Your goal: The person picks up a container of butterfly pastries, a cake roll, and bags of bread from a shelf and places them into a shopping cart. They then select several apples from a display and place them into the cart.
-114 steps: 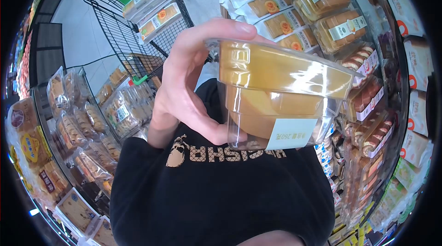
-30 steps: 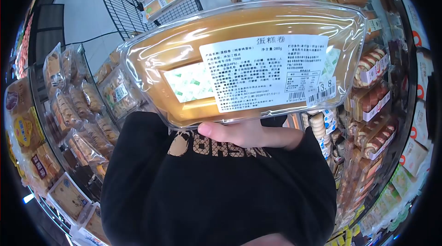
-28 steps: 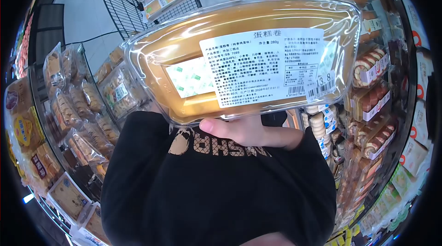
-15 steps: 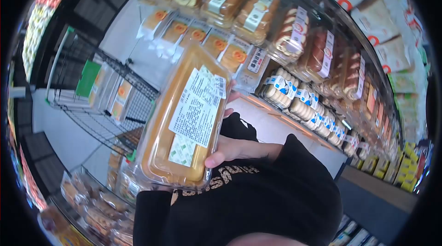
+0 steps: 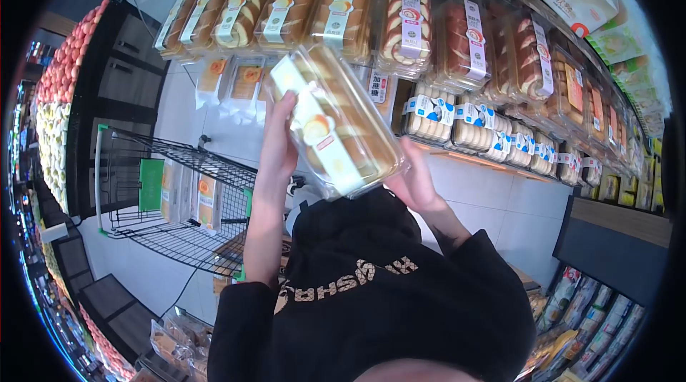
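In front of my chest is a clear plastic box of cake roll [image 5: 355, 109], tilted, with its pale printed band [image 5: 323, 135] facing me. My left hand [image 5: 281, 128] grips its left side, thumb up against the band. On the lower right corner, my right hand [image 5: 416, 176] holds the box, its fingers partly hidden behind the plastic. Just beyond the box, similar boxed cake rolls [image 5: 286, 9] stand in a row on the shelf.
A wire shopping cart [image 5: 179, 239] with flat packages [image 5: 207, 202] in it stands at the left. Packs of round pale biscuits [image 5: 430, 116] sit on a lower shelf at right. Piled red fruit [image 5: 70, 60] is at far left, beside a dark cabinet [image 5: 125, 75].
The cake roll box has been turned over: its underside label faced me before, and now its picture band does. My left hand has come into view on its left side. My view has shifted.
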Motion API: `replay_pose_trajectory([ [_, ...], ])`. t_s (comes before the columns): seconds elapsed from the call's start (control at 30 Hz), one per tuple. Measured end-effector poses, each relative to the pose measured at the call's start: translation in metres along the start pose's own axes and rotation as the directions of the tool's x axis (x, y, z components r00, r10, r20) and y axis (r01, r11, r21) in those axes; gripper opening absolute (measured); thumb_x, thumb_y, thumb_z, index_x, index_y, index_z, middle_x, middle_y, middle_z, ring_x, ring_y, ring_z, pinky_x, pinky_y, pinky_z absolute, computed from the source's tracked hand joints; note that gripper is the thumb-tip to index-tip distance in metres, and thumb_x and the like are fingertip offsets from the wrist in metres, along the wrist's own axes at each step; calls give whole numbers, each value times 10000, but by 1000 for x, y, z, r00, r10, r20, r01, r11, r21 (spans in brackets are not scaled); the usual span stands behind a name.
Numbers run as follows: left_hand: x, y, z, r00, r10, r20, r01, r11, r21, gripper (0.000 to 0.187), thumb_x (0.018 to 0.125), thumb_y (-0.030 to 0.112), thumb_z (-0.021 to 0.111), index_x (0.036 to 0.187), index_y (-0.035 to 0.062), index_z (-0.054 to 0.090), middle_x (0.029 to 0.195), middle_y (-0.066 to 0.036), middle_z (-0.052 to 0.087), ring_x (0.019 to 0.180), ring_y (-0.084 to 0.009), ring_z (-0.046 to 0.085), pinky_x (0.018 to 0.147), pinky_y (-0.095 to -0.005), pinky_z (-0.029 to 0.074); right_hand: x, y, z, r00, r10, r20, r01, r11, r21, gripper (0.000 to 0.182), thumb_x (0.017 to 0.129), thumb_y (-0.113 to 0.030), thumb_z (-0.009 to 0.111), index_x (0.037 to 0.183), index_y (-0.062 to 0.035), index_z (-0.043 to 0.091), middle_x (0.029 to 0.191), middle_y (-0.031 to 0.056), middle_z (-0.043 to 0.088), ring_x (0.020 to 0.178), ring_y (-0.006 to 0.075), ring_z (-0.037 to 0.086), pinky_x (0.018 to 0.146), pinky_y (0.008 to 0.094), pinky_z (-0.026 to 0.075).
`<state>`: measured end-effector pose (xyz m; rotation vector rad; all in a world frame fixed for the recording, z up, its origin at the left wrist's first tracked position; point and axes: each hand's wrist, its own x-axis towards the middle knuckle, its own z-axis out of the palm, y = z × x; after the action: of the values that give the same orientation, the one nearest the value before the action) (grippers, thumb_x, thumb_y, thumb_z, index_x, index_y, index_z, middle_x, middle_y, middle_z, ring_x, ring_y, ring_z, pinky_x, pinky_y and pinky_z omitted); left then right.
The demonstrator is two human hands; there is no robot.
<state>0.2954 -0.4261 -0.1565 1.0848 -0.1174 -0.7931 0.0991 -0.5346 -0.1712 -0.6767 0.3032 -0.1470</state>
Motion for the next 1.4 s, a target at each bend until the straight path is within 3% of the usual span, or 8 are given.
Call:
replay_pose_trajectory([
  [0.07,3,15,27,990,133,-40,-123,973,195,747,849,293,616,1381,8,176,1212,-121,483,1067,-192,522,909,-313,415,0,-5,-3,999,-38,9,36,989,142,569,924,-343,486,1356,-17,309,1319,95,408,1201,174,428,989,342,356],
  [0.17,19,24,39,990,143,-21,-128,935,329,818,827,290,649,1391,4,129,1175,-132,496,1059,-186,511,862,-299,418,16,-5,-15,953,-301,-33,279,913,-297,746,818,-335,629,1385,-51,237,1260,114,454,1181,201,441,980,347,357],
  [0.3,42,22,41,985,150,84,-169,939,300,800,820,270,658,1396,-7,177,1169,-137,487,1097,-199,489,890,-309,404,31,-9,-9,936,-346,-70,330,929,-169,782,768,-164,677,1386,-51,213,1216,139,481,1117,199,478,916,314,394],
  [0.53,67,25,64,964,153,216,-230,888,397,780,796,191,645,1396,-33,201,1369,-192,338,1226,-240,397,1014,-314,315,107,-59,6,858,-448,-252,332,857,-395,700,829,-262,652,1366,-34,266,1172,167,486,1079,221,493,896,327,410],
  [0.6,92,30,66,970,118,211,-191,909,370,770,802,197,622,1398,-44,198,1367,-194,344,1226,-237,396,1018,-303,305,130,-72,-1,742,-657,-136,212,422,-881,715,847,-407,594,1358,0,303,1207,219,435,1118,306,481,942,371,383],
  [1.07,165,33,68,936,262,236,-352,738,576,768,759,301,622,1341,-82,299,1306,-227,423,1203,-274,437,1002,-328,328,163,-100,15,770,-632,-87,-62,62,-996,756,856,-533,488,1313,60,378,1041,287,515,999,419,528,856,442,418],
  [1.27,150,38,68,865,429,262,-489,598,635,700,716,348,630,1215,-102,433,1207,-279,490,1147,-362,477,971,-387,379,170,-85,15,732,-681,-9,-159,-158,-975,646,897,-466,450,1303,33,398,1200,300,486,1148,420,457,977,425,347],
  [1.4,109,12,39,607,755,246,-721,395,569,593,775,257,625,1229,-50,398,1239,-237,417,1174,-366,413,1002,-396,340,162,-71,25,706,-702,95,-51,-184,-982,639,887,-447,494,1312,15,372,1250,288,400,1156,425,406,959,454,336],
])
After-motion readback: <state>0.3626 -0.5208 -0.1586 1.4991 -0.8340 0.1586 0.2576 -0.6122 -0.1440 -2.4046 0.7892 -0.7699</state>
